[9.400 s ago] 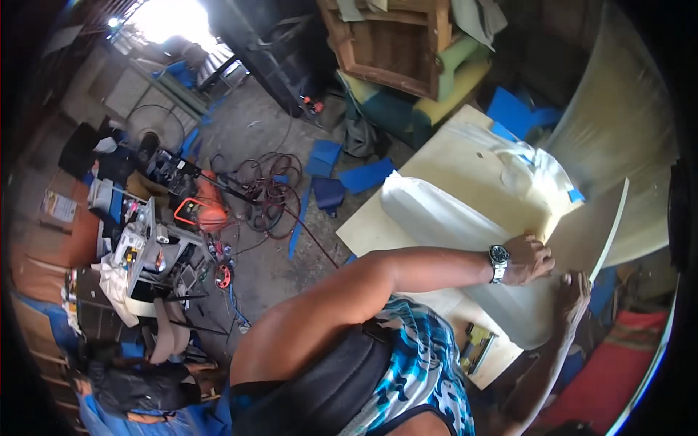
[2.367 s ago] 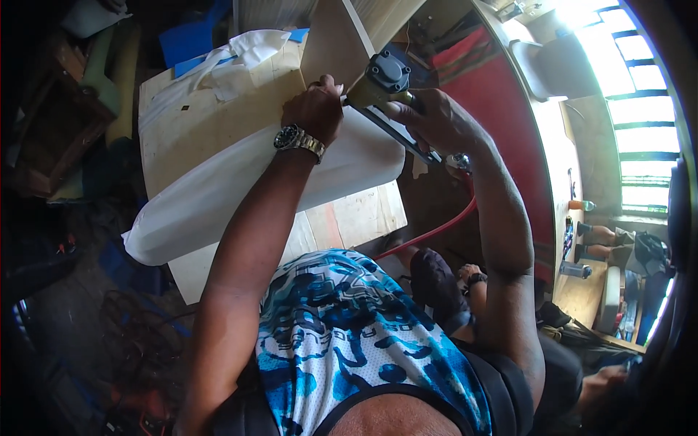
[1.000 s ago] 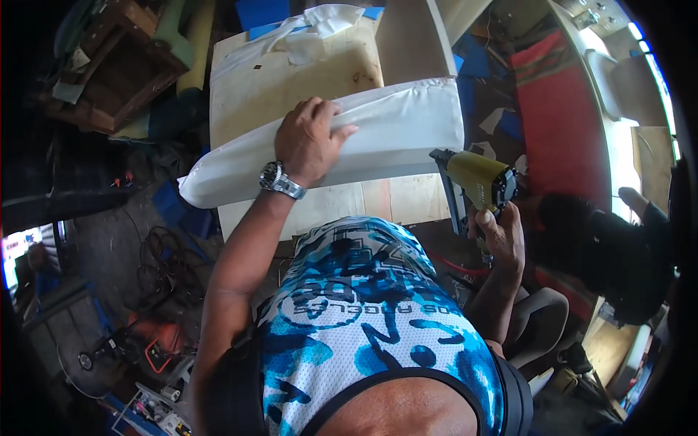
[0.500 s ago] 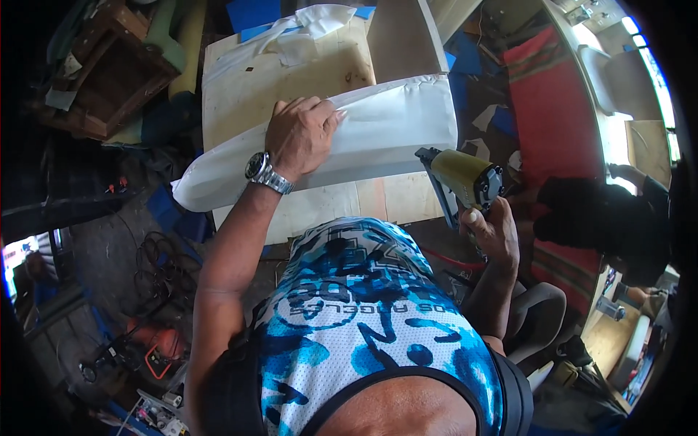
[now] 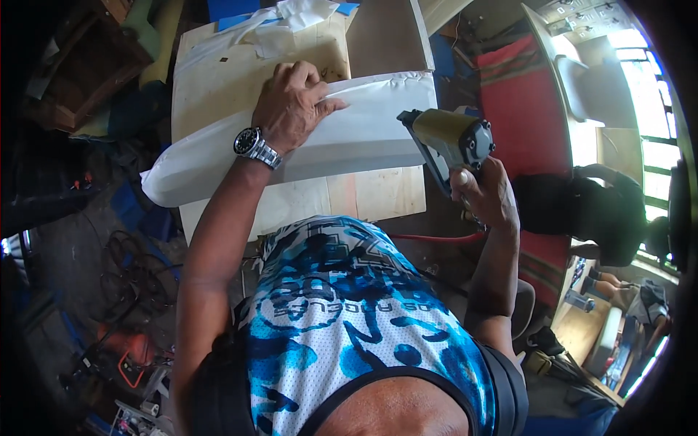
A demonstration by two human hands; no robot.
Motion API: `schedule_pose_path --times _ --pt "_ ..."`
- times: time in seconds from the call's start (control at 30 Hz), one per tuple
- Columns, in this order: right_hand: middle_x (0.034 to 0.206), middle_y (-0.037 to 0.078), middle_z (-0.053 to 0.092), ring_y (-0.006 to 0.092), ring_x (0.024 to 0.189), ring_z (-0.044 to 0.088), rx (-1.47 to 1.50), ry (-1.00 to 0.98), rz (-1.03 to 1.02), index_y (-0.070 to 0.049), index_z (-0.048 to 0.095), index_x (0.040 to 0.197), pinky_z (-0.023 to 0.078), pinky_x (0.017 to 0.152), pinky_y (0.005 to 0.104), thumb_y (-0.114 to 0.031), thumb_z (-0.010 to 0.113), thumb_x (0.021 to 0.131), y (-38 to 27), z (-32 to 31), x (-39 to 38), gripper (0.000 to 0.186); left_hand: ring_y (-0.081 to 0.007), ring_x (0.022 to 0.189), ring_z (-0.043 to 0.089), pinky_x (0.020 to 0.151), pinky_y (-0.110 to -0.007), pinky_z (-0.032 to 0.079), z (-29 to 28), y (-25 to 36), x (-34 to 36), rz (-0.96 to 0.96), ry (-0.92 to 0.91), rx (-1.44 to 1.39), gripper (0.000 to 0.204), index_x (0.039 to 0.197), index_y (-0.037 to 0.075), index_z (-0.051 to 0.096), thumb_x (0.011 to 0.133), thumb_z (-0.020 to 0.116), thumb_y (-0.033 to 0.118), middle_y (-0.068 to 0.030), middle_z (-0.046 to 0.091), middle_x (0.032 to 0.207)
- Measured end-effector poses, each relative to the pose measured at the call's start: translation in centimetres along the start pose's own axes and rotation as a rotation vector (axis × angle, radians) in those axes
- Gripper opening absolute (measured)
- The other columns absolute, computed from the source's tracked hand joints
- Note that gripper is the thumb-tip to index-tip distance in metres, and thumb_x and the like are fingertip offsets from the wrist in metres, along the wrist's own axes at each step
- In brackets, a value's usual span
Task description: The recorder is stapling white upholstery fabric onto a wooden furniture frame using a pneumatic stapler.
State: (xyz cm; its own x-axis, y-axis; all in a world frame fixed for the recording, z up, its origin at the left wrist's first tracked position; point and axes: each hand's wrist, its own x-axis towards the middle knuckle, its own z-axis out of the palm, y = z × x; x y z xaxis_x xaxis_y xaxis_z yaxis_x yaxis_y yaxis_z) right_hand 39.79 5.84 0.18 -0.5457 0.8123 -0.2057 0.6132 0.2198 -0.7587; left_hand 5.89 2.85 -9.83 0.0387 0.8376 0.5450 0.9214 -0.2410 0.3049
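Note:
A long, padded-looking piece wrapped in smooth white upholstery material [image 5: 378, 123] lies across a pale wooden board [image 5: 291, 200]. My left hand [image 5: 292, 109], with a steel watch at the wrist, bears on its far edge. Its fingers curl over the material there, and the thumb points right along the edge. My right hand [image 5: 491, 192] grips the handle of an olive and black staple gun [image 5: 445, 136]. The gun's nose points left, at the right end of the white piece; whether it touches cannot be told.
A grey-brown panel [image 5: 392, 36] stands at the board's far right corner, with loose white scraps [image 5: 305, 14] to its left. A red hose [image 5: 436, 237] runs behind my right forearm. Right of me are a red striped cloth [image 5: 516, 109] and a person in dark clothes [image 5: 582, 214].
The whole view has shifted, so the board and white piece appear further left. My left fingers have bunched and the thumb stands further out. The staple gun stays in my right hand.

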Motion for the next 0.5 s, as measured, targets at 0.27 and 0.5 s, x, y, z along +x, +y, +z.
schedule_pose_path --times 0.27,0.5 --pt "0.058 0.006 0.060 0.0135 0.054 0.063 -0.121 -0.031 -0.002 0.001 0.065 0.090 0.051 0.052 0.0298 -0.077 0.057 0.084 -2.6 -1.4 4.0 0.079 -0.0277 0.088 0.067 0.069 -0.044 0.055 -0.4 2.3 1.2 -0.196 -0.198 -0.088 0.033 0.085 0.008 0.070 0.097 0.059 0.037 -0.0028 0.064 0.099" --pt "0.058 0.004 0.060 0.0119 0.052 0.062 -0.211 -0.043 0.066 0.000 0.066 0.091 0.050 0.050 0.0292 -0.075 0.057 0.085 -3.4 -1.5 5.5 0.076 -0.0318 0.084 0.067 0.072 -0.045 0.056 0.5 3.2 1.2 -0.225 -0.168 -0.062 0.037 0.081 0.006 0.068 0.098 0.055 0.036 -0.0084 0.065 0.095"
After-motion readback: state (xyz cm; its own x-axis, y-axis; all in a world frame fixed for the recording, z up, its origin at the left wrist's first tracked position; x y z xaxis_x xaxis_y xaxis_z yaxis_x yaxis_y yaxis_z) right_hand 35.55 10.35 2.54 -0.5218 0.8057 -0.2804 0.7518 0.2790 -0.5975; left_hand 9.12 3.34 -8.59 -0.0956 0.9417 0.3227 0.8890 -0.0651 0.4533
